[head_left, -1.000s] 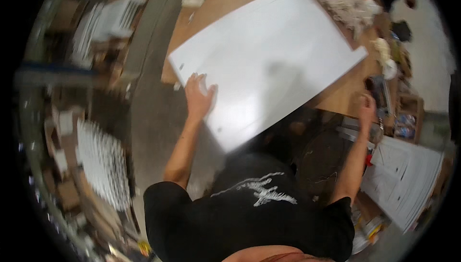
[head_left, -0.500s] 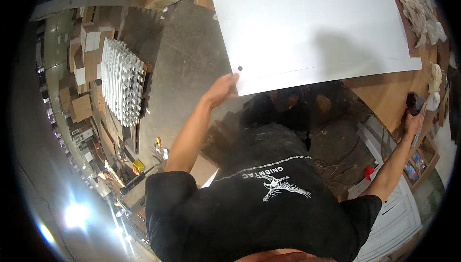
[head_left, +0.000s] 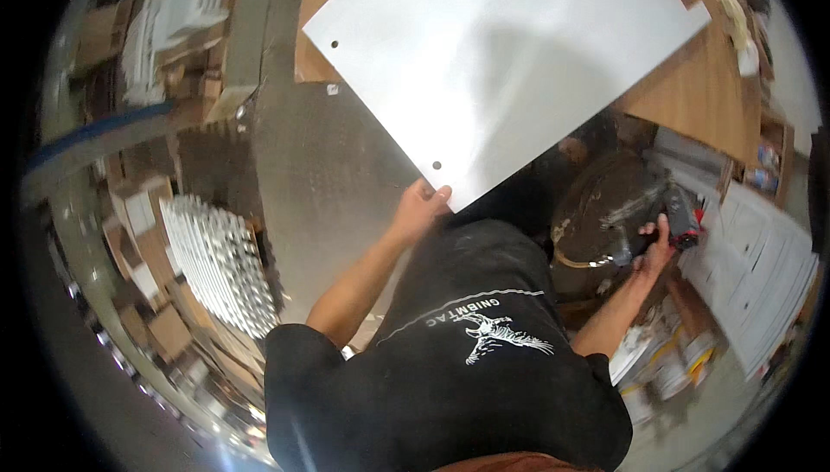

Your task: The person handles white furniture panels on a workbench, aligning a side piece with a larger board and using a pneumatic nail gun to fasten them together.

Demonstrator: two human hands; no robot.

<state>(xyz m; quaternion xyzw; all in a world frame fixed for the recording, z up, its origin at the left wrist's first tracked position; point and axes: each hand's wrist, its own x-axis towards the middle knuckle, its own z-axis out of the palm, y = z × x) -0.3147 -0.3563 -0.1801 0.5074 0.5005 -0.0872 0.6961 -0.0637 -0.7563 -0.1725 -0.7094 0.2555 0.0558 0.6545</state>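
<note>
A large white panel (head_left: 484,57) with two dark round holes near its left edge lies on a brown wooden tabletop (head_left: 705,83). My left hand (head_left: 422,204) grips the panel's near left corner, thumb on top and fingers beneath. That corner juts out past the tabletop toward my body. Off to the right, below the tabletop's edge, my right hand (head_left: 657,251) is closed around a black-and-red power tool (head_left: 681,217). Blur hides the tool's front end, so its exact kind cannot be made out.
A stack of white slats (head_left: 216,260) stands on the floor at left. White panels (head_left: 752,264) lean at the right, with several tubs (head_left: 670,373) below them. Pale cloths (head_left: 739,35) lie along the tabletop's right side. A blue beam (head_left: 99,135) is at far left.
The panel appears turned in view, its held corner nearer to me. My right hand with the power tool has come away from beside the tabletop, inward toward my body. My left hand keeps its grip.
</note>
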